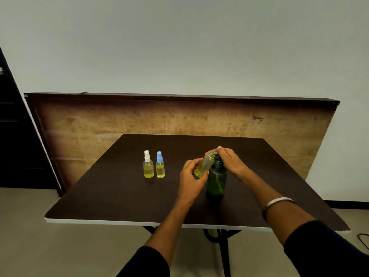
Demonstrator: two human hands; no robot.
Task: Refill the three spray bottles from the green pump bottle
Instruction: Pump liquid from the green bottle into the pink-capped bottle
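Note:
The green pump bottle (216,181) stands upright on the dark table (119,196), right of centre. My right hand (229,162) lies over its pump head, fingers bent down on it. My left hand (190,176) grips a small uncapped spray bottle (205,165) holding yellow liquid, tilted so its open neck sits at the pump spout. To the left stand two capped spray bottles side by side, both holding yellow liquid: one with a white top (148,165) and one with a blue top (160,165).
A worn wooden board (179,118) leans against the wall behind the table. A dark cabinet (14,136) stands at the left. The table's white front edge (119,222) is near me, and a cable (363,237) lies on the floor at the right.

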